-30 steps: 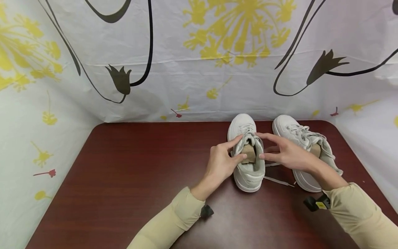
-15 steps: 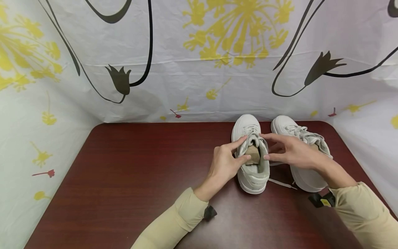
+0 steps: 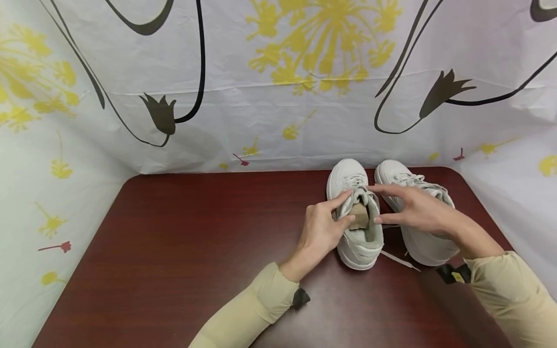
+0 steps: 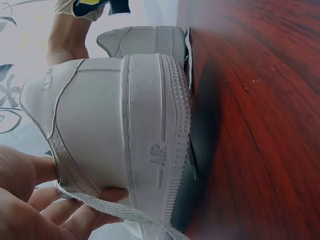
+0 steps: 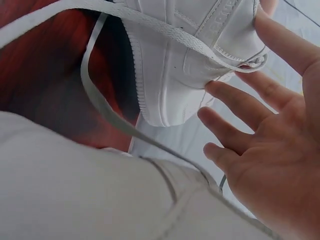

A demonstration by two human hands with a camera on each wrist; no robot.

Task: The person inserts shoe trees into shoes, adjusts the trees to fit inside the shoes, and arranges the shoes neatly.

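Observation:
A white lace-up sneaker (image 3: 360,251) stands on the table, toe away from me, with a tan patch (image 3: 359,216) showing inside its opening. My left hand (image 3: 321,228) grips its left side, thumb at the collar edge and fingers along the outer upper; a loose lace (image 4: 120,210) crosses those fingers in the left wrist view. On the other side my right hand (image 3: 415,207) holds the collar edge between thumb and fingertips near the eyelets. Its outer fingers (image 5: 225,130) are spread apart in the right wrist view. The shoe's tongue is partly hidden between the hands.
A second white sneaker (image 3: 428,249) stands close on the right, partly behind my right hand. A loose lace end (image 3: 401,261) lies on the dark red table (image 3: 174,251) between the shoes. A patterned white cloth (image 3: 270,121) hangs behind the table.
Both hands have shifted the held sneaker to the right, narrowing the gap to the second sneaker. The hold looks the same throughout. The head view has also shifted slightly.

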